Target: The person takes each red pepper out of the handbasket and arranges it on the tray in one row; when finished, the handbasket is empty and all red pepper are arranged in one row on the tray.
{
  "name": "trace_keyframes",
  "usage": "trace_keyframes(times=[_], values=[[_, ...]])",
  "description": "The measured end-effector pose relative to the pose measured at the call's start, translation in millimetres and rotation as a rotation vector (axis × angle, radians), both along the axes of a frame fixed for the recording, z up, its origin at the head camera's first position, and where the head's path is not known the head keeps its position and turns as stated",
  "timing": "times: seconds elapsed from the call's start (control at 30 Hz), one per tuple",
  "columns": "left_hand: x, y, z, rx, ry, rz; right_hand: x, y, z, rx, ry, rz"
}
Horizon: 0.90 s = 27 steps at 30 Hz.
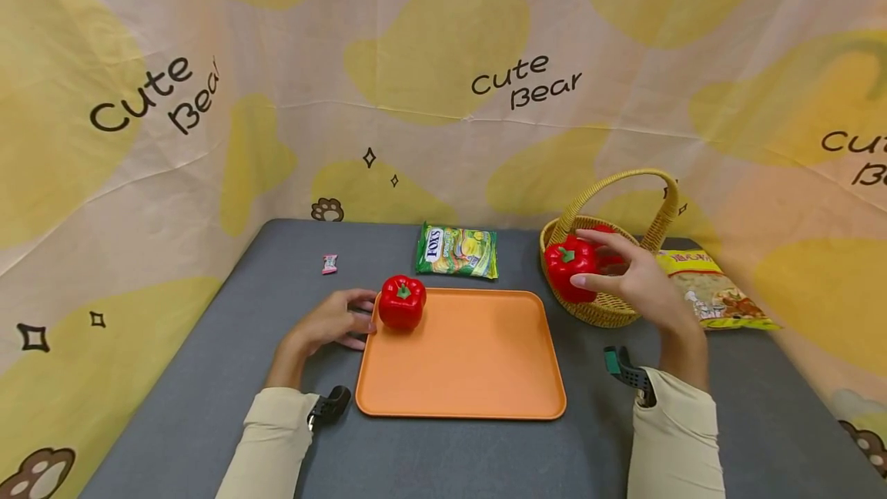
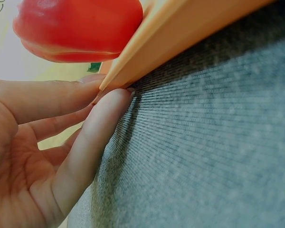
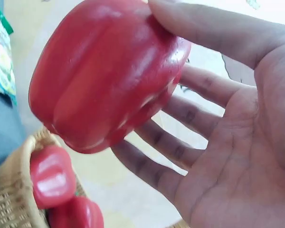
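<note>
Orange tray (image 1: 462, 376): your left grip (image 1: 334, 320) pinches its left edge; hold lightly. Wicker basket (image 1: 601, 316): your right grip (image 1: 640, 276) clamps a red bell pepper (image 1: 563, 274) at its mouth; clearance is hard to judge, so move gently.

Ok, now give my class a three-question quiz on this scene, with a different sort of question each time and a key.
1. Multiple choice: what does the right hand hold? a) the small sweet b) a red pepper c) the yellow packet
2. True or false: the left hand grips the basket's handle.
3. Fill the gap: the brand name printed on the green packet beyond the tray is ____.

Key: 1. b. 2. False; it holds the left edge of the tray. 3. FOX'S.
</note>
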State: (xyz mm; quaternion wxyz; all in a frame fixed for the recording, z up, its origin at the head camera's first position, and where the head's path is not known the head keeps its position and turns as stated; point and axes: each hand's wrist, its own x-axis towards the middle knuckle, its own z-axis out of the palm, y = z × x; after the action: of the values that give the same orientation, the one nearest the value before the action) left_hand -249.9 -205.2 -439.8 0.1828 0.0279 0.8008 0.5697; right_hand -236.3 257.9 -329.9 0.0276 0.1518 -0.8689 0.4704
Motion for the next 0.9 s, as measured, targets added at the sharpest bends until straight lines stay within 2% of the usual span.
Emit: trace_keyframes(times=[0.33, 0.9], values=[[0.2, 0.8, 0.8, -0.006, 0.000, 0.005, -8.8, -24.1, -6.2, -0.085, -0.008, 0.137], [-0.1, -0.9, -1.1, 0.009, -0.003, 0.001, -24.4, -69.1, -28.6, -0.130, -0.086, 0.248]])
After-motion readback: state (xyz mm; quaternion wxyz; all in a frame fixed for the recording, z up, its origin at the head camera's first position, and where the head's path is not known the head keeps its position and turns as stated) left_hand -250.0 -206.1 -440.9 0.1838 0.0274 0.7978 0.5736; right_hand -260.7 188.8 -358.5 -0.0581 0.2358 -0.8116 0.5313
